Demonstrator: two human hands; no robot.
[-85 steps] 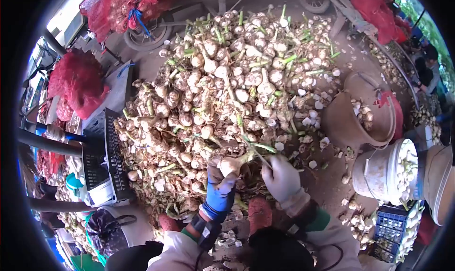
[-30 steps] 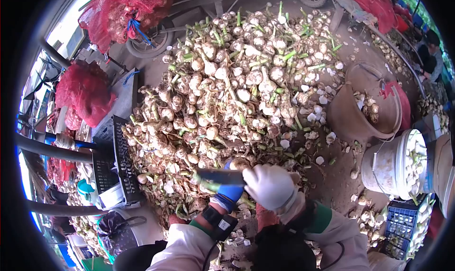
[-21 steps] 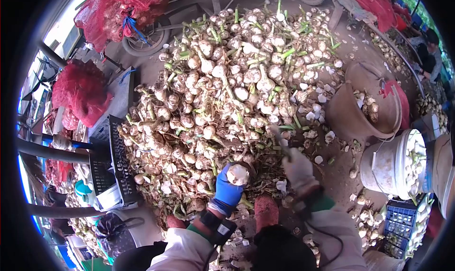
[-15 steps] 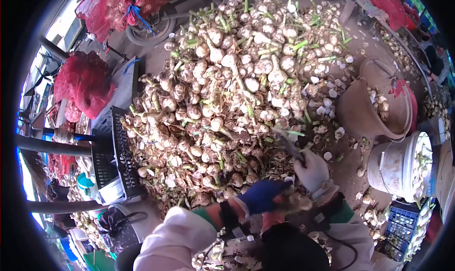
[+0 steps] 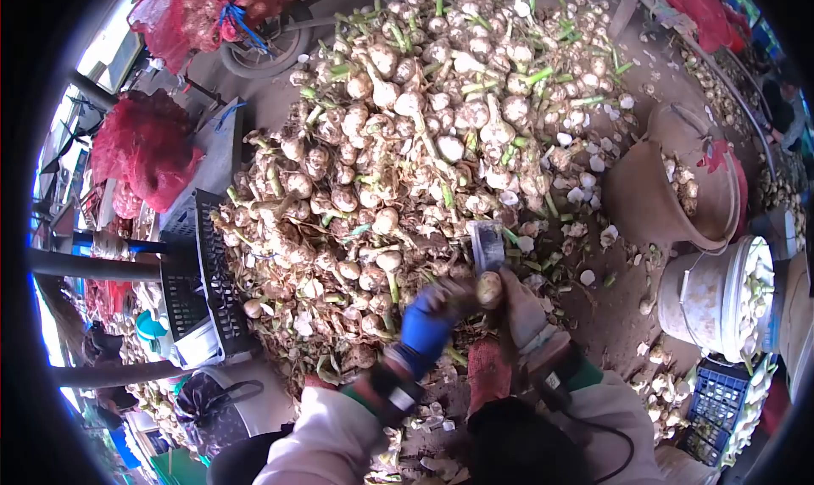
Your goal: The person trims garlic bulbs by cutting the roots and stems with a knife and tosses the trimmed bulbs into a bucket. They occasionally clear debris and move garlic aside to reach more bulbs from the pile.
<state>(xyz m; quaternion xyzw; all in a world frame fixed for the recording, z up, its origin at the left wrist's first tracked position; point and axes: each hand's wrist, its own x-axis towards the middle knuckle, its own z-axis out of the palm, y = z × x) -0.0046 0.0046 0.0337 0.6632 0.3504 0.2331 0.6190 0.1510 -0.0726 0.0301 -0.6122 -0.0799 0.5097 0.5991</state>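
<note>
My left hand (image 5: 434, 315), in a blue and dark glove, is closed on something blurred beside a pale garlic bulb (image 5: 489, 289). My right hand (image 5: 521, 309), in a light glove, grips a knife with a broad flat blade (image 5: 487, 246) that points up and away from me. The bulb sits between the two hands, just below the blade. Beyond them spreads a large pile of garlic bulbs (image 5: 390, 163) with stems, roots and loose skins. Which fingers touch the bulb cannot be made out.
A black crate (image 5: 225, 273) stands left of the pile, near a red mesh sack (image 5: 144, 150). At the right are a brown tub (image 5: 632, 197), a white bucket (image 5: 699, 294) and a blue crate (image 5: 716, 409). Dark poles cross the left side.
Both hands have moved up and closer together. The blade has turned from slanting to nearly upright, with its broad side showing. A bulb now shows clearly between the hands.
</note>
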